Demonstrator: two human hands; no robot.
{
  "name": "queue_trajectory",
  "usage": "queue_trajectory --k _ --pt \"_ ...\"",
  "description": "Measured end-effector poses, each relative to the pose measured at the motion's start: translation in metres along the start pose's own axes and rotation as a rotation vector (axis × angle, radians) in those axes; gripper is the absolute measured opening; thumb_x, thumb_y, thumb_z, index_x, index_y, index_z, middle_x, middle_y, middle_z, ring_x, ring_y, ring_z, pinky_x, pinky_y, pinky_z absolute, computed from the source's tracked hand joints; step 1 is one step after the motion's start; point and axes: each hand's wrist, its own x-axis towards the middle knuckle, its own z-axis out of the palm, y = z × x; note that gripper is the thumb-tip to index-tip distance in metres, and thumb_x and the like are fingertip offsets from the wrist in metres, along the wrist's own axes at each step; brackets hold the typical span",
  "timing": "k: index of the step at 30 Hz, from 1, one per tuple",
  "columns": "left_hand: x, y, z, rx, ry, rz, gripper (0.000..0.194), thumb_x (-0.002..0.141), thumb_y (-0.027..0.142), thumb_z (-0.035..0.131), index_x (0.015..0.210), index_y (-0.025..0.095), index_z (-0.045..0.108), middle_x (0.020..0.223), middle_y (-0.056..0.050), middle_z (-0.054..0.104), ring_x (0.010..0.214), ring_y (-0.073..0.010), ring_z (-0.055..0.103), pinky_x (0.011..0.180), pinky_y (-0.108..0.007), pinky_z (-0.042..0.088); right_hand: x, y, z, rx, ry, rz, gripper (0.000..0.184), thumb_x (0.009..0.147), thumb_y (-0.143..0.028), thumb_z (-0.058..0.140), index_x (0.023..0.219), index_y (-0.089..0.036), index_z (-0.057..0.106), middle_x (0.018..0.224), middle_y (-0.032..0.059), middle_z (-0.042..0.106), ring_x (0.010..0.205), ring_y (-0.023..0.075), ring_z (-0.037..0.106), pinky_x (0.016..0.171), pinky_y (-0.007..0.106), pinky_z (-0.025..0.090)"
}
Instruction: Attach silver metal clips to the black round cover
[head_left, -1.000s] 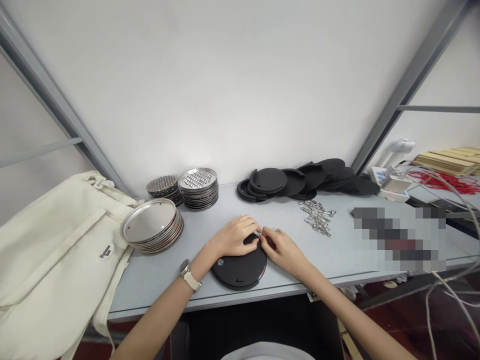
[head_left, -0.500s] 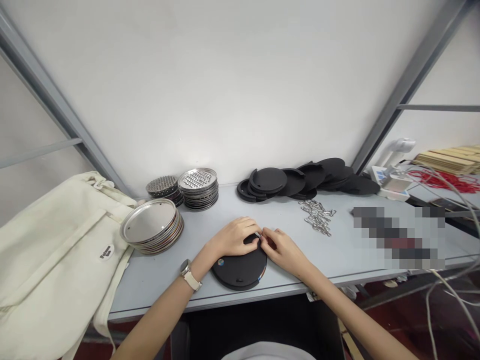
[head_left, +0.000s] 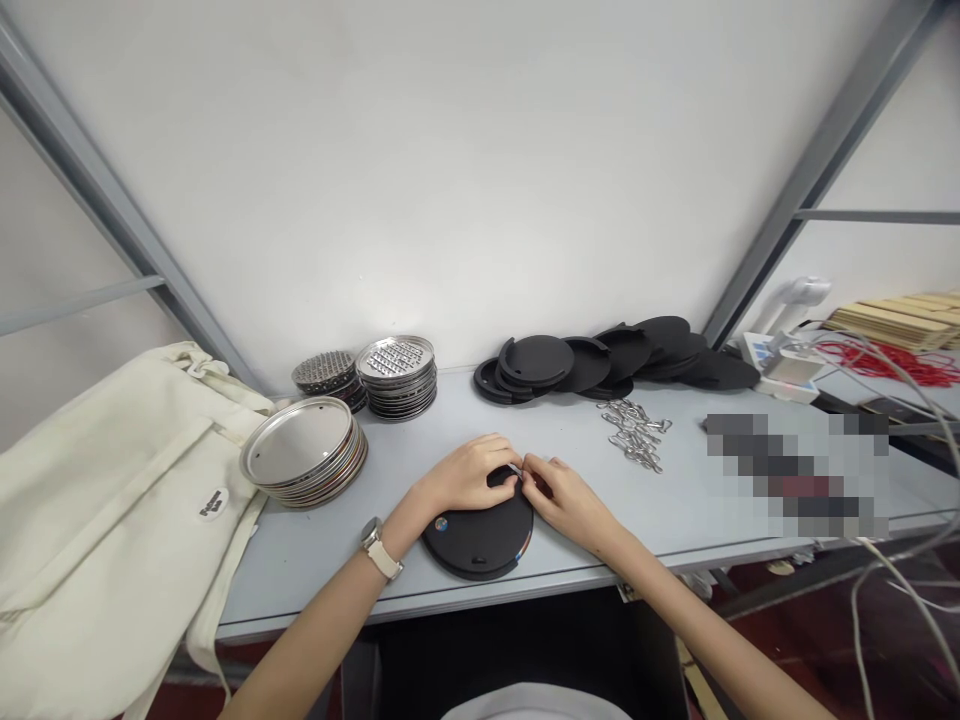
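A round black disc (head_left: 480, 538) lies on the table near its front edge. It has a small shiny round spot on its left, a dark slot near the front and a coloured strip along its right rim. My left hand (head_left: 472, 475) rests over its far part, fingers curled round the far edge and thumb bent on top. At the far right rim my right hand (head_left: 559, 498) is closed in a pinch against the left fingertips. Whatever small thing sits between those fingers is hidden.
Round metal plates (head_left: 300, 445) are stacked at left, with grater discs (head_left: 396, 375) behind. Black round holders (head_left: 536, 362) lie along the wall. Metal clips (head_left: 636, 435) sit in a pile to the right. A cream bag (head_left: 127, 520) hangs over the left table end.
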Motion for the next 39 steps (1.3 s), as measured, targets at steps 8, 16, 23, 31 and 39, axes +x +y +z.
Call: queue_trajectory --k 8,16,23,31,39 --pt "0.0002 -0.0019 0.0010 -0.074 0.001 -0.008 0.014 0.081 0.012 0.051 0.091 0.016 0.060 0.087 -0.004 0.059 0.088 -0.0159 0.054 0.082 -0.028 0.046 -0.0005 -0.0007 -0.0009 0.001 -0.002 0.015 0.019 0.090 -0.019 0.036 0.072 -0.022 0.042 0.062 -0.0023 0.053 0.060 0.0151 0.049 0.061 0.026 0.034" --pt "-0.0002 -0.0037 0.0024 -0.108 -0.005 0.004 0.016 0.081 0.012 0.051 0.094 0.016 0.060 0.088 -0.005 0.058 0.088 -0.0155 0.054 0.082 -0.028 0.046 -0.0003 -0.0003 0.0002 -0.011 -0.003 0.019 0.021 0.091 -0.020 0.036 0.071 -0.021 0.041 0.061 -0.0024 0.052 0.060 0.0151 0.050 0.061 0.026 0.034" --pt "-0.0007 -0.0035 0.0023 -0.114 -0.009 -0.006 0.017 0.081 0.012 0.051 0.095 0.016 0.060 0.089 -0.004 0.058 0.087 -0.0148 0.055 0.081 -0.027 0.046 -0.0009 0.0002 0.0008 -0.017 0.014 0.017 0.020 0.091 -0.020 0.036 0.072 -0.021 0.043 0.062 -0.0015 0.053 0.060 0.0156 0.050 0.060 0.026 0.034" --pt "-0.0010 -0.0032 0.0024 -0.123 -0.012 -0.020 0.018 0.082 0.013 0.050 0.096 0.017 0.060 0.091 -0.005 0.059 0.087 -0.0153 0.056 0.081 -0.028 0.046 -0.0005 0.0001 0.0010 -0.007 0.020 0.031 0.020 0.090 -0.021 0.037 0.071 -0.022 0.041 0.061 -0.0020 0.054 0.059 0.0157 0.050 0.060 0.026 0.034" --pt "-0.0012 -0.0031 0.0007 -0.129 -0.017 -0.007 0.018 0.082 0.013 0.050 0.097 0.017 0.061 0.092 -0.005 0.060 0.088 -0.0150 0.057 0.082 -0.028 0.046 -0.0005 0.0010 0.0026 -0.007 0.027 0.040 0.019 0.090 -0.021 0.037 0.071 -0.022 0.042 0.060 -0.0021 0.054 0.058 0.0159 0.049 0.061 0.027 0.035"
